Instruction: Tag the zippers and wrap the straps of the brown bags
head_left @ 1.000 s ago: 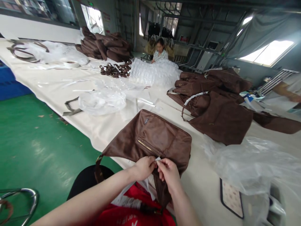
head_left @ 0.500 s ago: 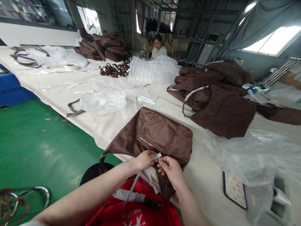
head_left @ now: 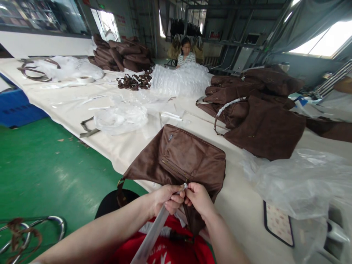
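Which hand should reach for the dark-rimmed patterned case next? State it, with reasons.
Right hand, likely: the patterned case lies on that side, nearer it than the left hand. Both seem busy at the white strip.

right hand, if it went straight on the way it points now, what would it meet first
The right hand would likely meet the left hand, just past the end of the white strip at its fingertips. The brown shoulder bag looks lower, though depth is unclear.

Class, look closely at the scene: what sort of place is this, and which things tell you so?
Probably a bag workshop or small factory: a brown bag lies before the worker, similar bags are heaped along the long table, and clear plastic wrapping lies nearby.
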The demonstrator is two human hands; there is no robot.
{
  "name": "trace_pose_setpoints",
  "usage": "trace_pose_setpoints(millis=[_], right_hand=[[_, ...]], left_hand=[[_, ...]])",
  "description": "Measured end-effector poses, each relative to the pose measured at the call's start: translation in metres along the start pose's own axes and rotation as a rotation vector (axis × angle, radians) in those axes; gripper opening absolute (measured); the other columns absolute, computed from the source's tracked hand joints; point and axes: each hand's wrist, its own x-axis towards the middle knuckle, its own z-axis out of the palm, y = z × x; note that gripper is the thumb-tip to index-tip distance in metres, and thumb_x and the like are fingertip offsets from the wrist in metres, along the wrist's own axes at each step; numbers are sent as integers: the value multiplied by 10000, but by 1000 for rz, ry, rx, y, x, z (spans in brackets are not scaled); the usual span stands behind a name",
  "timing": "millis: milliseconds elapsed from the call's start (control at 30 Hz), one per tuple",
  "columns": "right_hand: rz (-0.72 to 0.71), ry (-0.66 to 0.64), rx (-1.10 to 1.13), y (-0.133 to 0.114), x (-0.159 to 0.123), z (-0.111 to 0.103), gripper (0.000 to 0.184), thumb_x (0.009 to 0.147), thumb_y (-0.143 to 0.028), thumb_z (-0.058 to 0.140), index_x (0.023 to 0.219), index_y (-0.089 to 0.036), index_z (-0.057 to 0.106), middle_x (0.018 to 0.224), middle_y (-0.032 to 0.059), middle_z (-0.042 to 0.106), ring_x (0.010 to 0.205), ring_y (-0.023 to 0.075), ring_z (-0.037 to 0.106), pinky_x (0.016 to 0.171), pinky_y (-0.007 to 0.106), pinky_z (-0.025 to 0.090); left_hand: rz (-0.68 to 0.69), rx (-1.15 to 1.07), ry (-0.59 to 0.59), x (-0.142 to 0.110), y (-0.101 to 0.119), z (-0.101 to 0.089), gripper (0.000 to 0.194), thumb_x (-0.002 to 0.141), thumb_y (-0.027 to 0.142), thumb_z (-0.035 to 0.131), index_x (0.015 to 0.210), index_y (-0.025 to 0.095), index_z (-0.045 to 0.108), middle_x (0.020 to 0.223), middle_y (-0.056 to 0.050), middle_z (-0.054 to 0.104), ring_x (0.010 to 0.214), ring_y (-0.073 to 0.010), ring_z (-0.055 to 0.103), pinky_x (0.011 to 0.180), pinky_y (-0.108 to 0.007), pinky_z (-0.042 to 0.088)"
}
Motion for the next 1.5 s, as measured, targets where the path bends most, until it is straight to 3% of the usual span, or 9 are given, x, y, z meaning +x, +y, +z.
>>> trace_pose_setpoints(millis=[233,400,500,600,700,867,1133,1333,1500], right_hand=[[35,91,-102,-2,4,5,163,793,-304,562,731,-170,632,504,-24,605,396,100,552,347,163,371],[16,111,-114,-8,-1,5,143,797,-283,550,732,-177,620,528,-23,616,394,97,548,349,165,373],[-8,89,-53,-6,-7,1,145,778,-319,578,756,-183,621,583,-14,643,459,110,586,396,178,414],[-22,100,51,0,-13,-2,220,741,-397,623,755,-178,607,590,-11,639,444,112,573,385,187,403],[-10,92,121,3,-15,-2,401,771,-553,564,725,-156,605,544,1,614,390,99,533,347,178,360],[86,78,110,-3,-14,0,667,800,-742,383,672,-131,618,494,30,598,334,85,496,310,164,304],[-100,144,-15,13,-14,7,396,821,-558,533,679,-188,531,481,-51,518,343,72,421,342,179,255],[-215,250,-38,13,-24,13,397,842,-552,524,658,-200,529,521,-46,490,416,94,440,419,207,330],[-214,245,-35,11,-25,12,436,831,-599,536,670,-195,568,539,-24,529,425,104,455,424,216,330]], left_hand=[[62,92,25,-4,-4,4,251,811,330,539,646,164,449,418,110,231,329,-28,57,322,-143,82],[328,619,370,-4,-8,16,321,857,419,398,654,183,476,409,98,213,337,-67,107,354,-195,116],[518,861,538,-6,-10,22,371,913,376,362,676,157,546,488,29,406,414,-90,323,432,-203,276],[671,1544,784,-12,-12,23,268,925,241,382,873,136,623,791,-70,615,706,-173,572,657,-269,451],[550,2174,895,-15,-17,21,336,908,139,388,1201,103,547,1026,-140,632,823,-228,630,694,-332,510],[401,2459,889,-9,-30,19,495,881,86,418,1374,47,402,1064,-186,610,786,-229,659,634,-322,547],[479,2287,830,-4,-34,20,444,882,102,394,1325,94,422,1198,-190,569,968,-263,633,733,-352,539],[594,1455,938,1,-28,25,145,935,208,373,911,177,513,742,-35,602,695,-171,603,637,-257,425],[480,512,527,2,-16,25,180,845,283,509,709,186,445,520,81,326,407,-70,224,414,-206,182]])
